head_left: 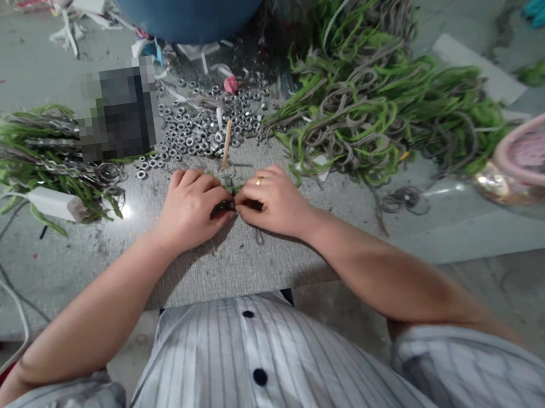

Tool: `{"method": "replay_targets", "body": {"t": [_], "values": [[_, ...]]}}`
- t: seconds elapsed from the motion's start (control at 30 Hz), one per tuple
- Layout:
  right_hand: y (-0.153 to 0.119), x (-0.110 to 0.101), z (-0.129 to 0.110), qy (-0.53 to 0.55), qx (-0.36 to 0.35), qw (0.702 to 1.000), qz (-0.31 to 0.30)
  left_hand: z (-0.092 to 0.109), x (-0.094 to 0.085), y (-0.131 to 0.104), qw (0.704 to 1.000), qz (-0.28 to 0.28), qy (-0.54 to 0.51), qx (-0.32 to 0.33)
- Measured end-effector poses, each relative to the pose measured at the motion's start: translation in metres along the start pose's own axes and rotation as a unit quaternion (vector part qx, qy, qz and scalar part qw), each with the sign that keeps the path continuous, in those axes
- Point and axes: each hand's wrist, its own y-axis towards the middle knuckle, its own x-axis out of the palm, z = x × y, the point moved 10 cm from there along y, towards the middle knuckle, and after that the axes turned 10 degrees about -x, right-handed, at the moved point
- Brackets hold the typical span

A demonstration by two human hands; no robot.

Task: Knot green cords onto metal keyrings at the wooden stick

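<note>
My left hand (197, 204) and my right hand (272, 200) meet over the grey textured tabletop, thumbs and fingertips pinched together. A green and grey cord (239, 187) runs between them; the fingers hide most of it. A small grey loop (259, 236) pokes out below my right fingers. Just beyond the fingertips lies a metal ring (226, 170), close to the end of a thin wooden stick (227, 139). Many small metal nuts (192, 131) are spread on the table past my hands.
A big heap of green and grey cords (370, 104) lies to the right, and a bundle of cords with metal rings (38, 141) to the left. Behind stands a blue tub (196, 6). A white plug-like block (56, 204) trails a cable. A pink-handled bag (537, 156) sits far right.
</note>
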Motion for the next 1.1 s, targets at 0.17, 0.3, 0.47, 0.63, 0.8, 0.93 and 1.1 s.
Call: {"method": "replay_targets", "body": {"t": [0.17, 0.3, 0.47, 0.63, 0.8, 0.93, 1.1], "values": [[0.000, -0.007, -0.002, 0.009, -0.005, 1.000, 0.018, 0.001, -0.002, 0.000, 0.999, 0.029, 0.018, 0.000], [-0.002, -0.018, 0.004, 0.045, 0.023, 0.997, 0.050, 0.003, -0.003, -0.001, 0.999, 0.029, 0.021, 0.011], [-0.005, -0.026, 0.015, 0.209, 0.085, 0.971, 0.078, 0.002, -0.002, -0.002, 0.999, 0.025, 0.018, 0.015], [-0.013, -0.011, 0.029, 0.399, 0.191, 0.895, 0.061, 0.003, -0.002, -0.002, 0.999, 0.022, 0.021, 0.024], [-0.016, -0.004, 0.034, 0.560, 0.216, 0.794, 0.096, 0.003, -0.001, -0.003, 0.999, 0.017, 0.014, 0.027], [-0.016, -0.003, 0.035, 0.602, 0.210, 0.763, 0.106, 0.003, 0.000, -0.003, 0.999, 0.013, 0.019, 0.025], [-0.018, -0.010, 0.042, 0.543, 0.221, 0.800, 0.126, 0.004, 0.000, -0.003, 0.999, 0.013, 0.020, 0.029]]}}
